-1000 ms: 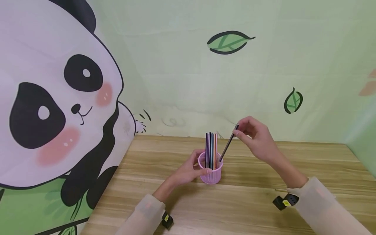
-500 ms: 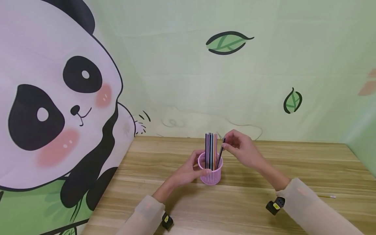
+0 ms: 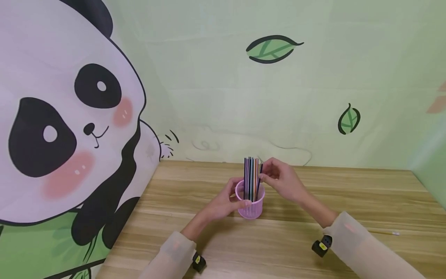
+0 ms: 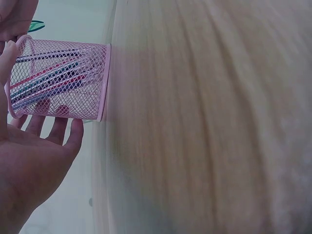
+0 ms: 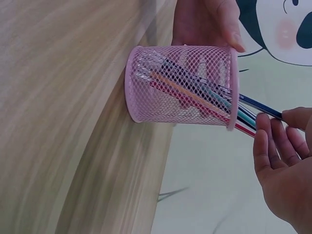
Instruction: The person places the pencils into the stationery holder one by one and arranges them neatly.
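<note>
A pink mesh pencil cup (image 3: 253, 211) stands upright on the table, holding several coloured pencils (image 3: 249, 174) that lean together. My left hand (image 3: 220, 205) grips the cup from its left side, thumb at the near rim and fingers around the back. In the left wrist view those fingers lie along the mesh wall of the cup (image 4: 90, 105). Between thumb and fingertips, my right hand (image 3: 286, 183) pinches the upper end of a dark pencil (image 5: 261, 106). That pencil's lower part is inside the cup, seen through the mesh in the right wrist view.
A yellow pencil (image 3: 385, 232) with a pale eraser end lies on the wooden table (image 3: 296, 252), partly hidden by my right sleeve. Behind the table rises a green backdrop (image 3: 216, 97) with printed leaves and a panda (image 3: 115, 46) on the left.
My right hand has moved left and down, bringing the dark pencil from the cup's rim down into it and more upright. The left hand and cup have stayed in place.
</note>
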The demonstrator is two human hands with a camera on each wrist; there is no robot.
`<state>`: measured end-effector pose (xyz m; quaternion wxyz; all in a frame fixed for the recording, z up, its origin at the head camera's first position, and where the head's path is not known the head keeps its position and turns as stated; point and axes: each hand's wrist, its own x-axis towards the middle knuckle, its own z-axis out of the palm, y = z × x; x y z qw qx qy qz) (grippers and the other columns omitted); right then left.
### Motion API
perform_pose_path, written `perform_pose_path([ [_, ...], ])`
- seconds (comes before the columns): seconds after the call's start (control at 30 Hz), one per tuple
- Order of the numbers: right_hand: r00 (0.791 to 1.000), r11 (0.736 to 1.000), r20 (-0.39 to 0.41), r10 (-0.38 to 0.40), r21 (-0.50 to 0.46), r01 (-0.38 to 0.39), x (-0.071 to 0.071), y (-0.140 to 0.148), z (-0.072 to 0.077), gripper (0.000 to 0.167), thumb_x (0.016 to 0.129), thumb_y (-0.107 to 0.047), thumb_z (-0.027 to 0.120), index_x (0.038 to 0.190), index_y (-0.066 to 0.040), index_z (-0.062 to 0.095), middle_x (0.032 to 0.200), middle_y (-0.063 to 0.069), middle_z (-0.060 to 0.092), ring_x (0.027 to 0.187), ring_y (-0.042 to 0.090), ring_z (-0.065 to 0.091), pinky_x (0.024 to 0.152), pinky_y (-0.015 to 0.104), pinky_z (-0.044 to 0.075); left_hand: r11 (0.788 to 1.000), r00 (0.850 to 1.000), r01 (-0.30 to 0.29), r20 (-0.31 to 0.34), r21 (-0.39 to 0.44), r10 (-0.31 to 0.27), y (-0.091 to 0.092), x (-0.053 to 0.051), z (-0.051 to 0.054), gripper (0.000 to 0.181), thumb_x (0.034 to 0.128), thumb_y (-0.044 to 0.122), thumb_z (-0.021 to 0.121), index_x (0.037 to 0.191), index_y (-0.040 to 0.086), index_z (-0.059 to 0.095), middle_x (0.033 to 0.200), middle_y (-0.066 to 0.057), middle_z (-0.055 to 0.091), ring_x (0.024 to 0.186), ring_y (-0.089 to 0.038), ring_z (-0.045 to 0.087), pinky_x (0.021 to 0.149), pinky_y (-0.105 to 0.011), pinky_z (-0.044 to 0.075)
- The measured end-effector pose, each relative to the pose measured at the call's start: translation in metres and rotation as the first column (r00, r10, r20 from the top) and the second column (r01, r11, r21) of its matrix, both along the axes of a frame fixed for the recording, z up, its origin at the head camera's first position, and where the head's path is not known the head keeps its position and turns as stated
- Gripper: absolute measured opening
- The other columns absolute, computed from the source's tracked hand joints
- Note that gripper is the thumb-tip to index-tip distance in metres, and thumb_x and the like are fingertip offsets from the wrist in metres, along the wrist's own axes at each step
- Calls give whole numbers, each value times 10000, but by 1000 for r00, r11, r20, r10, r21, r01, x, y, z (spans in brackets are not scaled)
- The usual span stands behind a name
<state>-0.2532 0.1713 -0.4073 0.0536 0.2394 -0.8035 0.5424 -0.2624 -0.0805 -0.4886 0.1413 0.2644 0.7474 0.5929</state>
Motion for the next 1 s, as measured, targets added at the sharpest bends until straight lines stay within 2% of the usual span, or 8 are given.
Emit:
perform_pose_path([
  [0.23,1000,997,-24,-15,71,17,0,1,-8,134,978,-9,735,1092,19,671,982,109,722,887,244,692,777,283,613,1000,1000,-4,11,-3,4,1,2,2,752,966,229,802,1570,237,354,1573,-47,473,1436,-271,485,1192,-439,426],
  [0.5,999,986,-27,-21,166,26,1,15,-9,123,997,-65,731,1099,-1,705,1014,78,735,946,229,693,854,396,625,1000,1000,-14,10,-7,14,1,2,1,751,968,232,799,1573,229,353,1566,-41,482,1430,-261,491,1183,-435,434],
  [0.67,1000,975,-11,-22,219,24,4,36,-7,96,1000,-85,736,1070,-21,724,975,41,728,927,207,676,836,357,618,1000,1000,-16,11,-3,16,1,2,3,758,960,218,808,1569,228,356,1550,-45,496,1416,-265,506,1179,-426,440],
  [0.83,999,960,-44,-18,277,29,9,64,-9,54,982,-70,754,1015,-31,734,918,9,713,872,169,658,785,321,610,1000,1000,-11,8,15,10,1,1,3,759,958,191,806,1567,212,355,1543,-64,497,1408,-281,512,1179,-440,441],
  [1.0,999,935,-52,16,354,3,18,94,-15,45,954,-38,779,962,-45,736,883,-27,688,823,112,629,736,285,597,1000,1000,-11,16,5,11,0,2,1,750,961,209,804,1566,231,361,1553,-57,492,1417,-279,507,1180,-439,439],
])
